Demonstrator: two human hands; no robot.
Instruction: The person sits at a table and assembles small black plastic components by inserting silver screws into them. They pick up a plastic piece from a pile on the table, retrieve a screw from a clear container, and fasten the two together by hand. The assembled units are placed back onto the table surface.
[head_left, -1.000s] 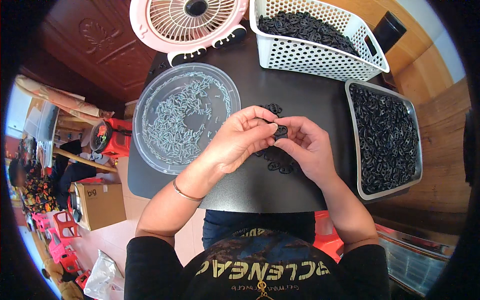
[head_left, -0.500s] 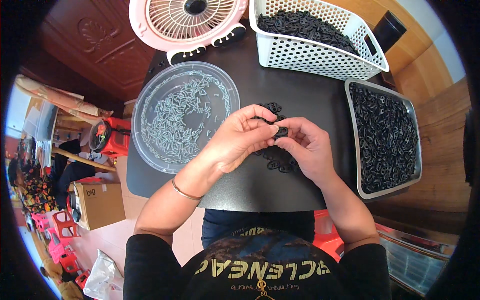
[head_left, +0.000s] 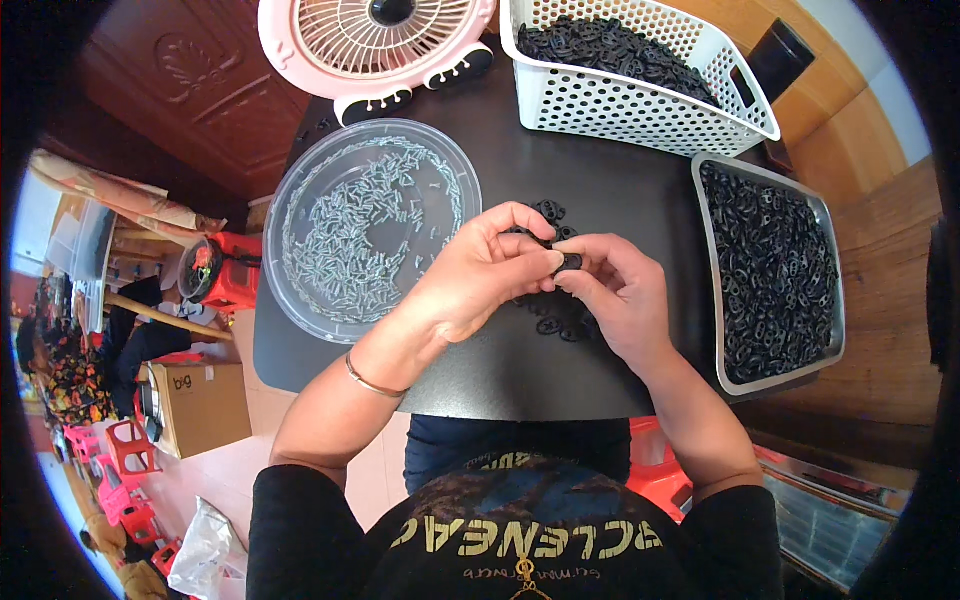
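Over the middle of the table, my left hand and my right hand meet fingertip to fingertip. Thumb and forefinger of each pinch a small black plastic piece, rounded at its end; the fingers cover part of it. Below and behind them lies a loose pile of similar black oval pieces, partly hidden by my hands. Left of my left hand, a clear round tub holds many short, thin, silvery-green pieces, too small to tell whether springs or pins.
To the right stands a metal tray full of black oval pieces. At the back, a white perforated basket holds more black parts, beside a pink fan. A cardboard box sits on the floor at left, near red stools.
Both hands have shifted very slightly to the right with the black piece, which now shows more edge-on between the fingertips. The containers stay where they were.
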